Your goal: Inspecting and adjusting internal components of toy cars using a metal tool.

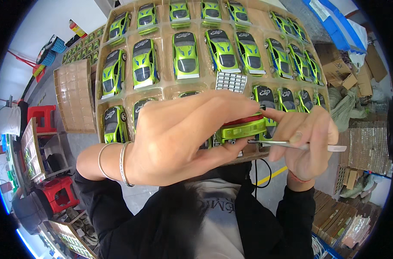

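**Green toy car body held over tray, tweezers at its edge**

Glossy lime-green plastic toy car body (pixel 241 128), red strip on top, sits pinched between fingertips of left hand (pixel 179 134). Right hand (pixel 306 138) grips thin metal tweezers (pixel 298 146), tips touching the body's lower edge. Behind: moulded beige tray (pixel 162 88) of matching cars; small sticker sheet (pixel 231 81).

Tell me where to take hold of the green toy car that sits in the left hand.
Probably across the green toy car body's two long flanks, coming from the left, as the left hand does. That leaves its rear end bare for the tweezers in the right hand.
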A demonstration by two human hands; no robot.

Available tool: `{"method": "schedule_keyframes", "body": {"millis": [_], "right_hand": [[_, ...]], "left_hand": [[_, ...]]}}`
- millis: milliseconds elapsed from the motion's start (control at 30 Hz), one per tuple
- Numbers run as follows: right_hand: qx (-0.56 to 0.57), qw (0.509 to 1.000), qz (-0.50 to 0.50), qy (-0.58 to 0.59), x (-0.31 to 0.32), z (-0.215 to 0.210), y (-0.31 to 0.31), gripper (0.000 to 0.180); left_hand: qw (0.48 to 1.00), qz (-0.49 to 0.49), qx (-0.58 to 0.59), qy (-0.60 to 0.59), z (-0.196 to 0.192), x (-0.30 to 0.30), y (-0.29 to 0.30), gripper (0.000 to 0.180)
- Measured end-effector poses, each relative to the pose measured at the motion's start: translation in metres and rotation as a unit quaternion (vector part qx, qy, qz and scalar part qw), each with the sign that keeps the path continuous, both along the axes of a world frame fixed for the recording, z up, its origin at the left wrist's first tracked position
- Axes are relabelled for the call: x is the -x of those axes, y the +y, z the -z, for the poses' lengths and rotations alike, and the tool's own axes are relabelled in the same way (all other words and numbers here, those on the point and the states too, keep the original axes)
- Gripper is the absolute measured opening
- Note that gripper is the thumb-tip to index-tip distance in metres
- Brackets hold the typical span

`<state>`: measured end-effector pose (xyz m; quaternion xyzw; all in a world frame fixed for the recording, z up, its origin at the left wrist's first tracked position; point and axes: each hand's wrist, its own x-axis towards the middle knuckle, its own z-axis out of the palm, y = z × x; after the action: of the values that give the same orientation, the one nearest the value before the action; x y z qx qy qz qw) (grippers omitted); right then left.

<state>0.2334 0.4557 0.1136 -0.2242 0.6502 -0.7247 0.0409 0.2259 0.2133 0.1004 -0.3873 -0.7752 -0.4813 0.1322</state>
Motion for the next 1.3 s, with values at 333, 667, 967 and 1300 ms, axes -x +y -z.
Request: {"method": "schedule_keyframes", "body": {"millis": [333, 667, 967, 1300], "right_hand": [[-0.029, 1.000, -0.005, 0.005, 0.0076, -0.0020, 0.0010, 0.043], [-0.037, 0.999, -0.010, 0.025, 0.0098, -0.0010, -0.0012, 0.043], [-0.051, 0.999, -0.001, 0.018, 0.0089, -0.0032, -0.0022, 0.042], [-0.056, 0.998, -0.003, 0.017, 0.0092, -0.0047, -0.0025, 0.040]], "left_hand": [[1.000, -0.013, 0.009, 0.001, 0.0026, -0.0025, 0.0011, 0.052], [1.000, -0.016, 0.011, 0.010, 0.0025, -0.0017, 0.0002, 0.052], [1.000, -0.020, 0.011, 0.006, 0.0027, -0.0032, 0.0005, 0.051], [0.999, -0.019, 0.007, 0.036, 0.0003, -0.0025, 0.0032, 0.045]]}}
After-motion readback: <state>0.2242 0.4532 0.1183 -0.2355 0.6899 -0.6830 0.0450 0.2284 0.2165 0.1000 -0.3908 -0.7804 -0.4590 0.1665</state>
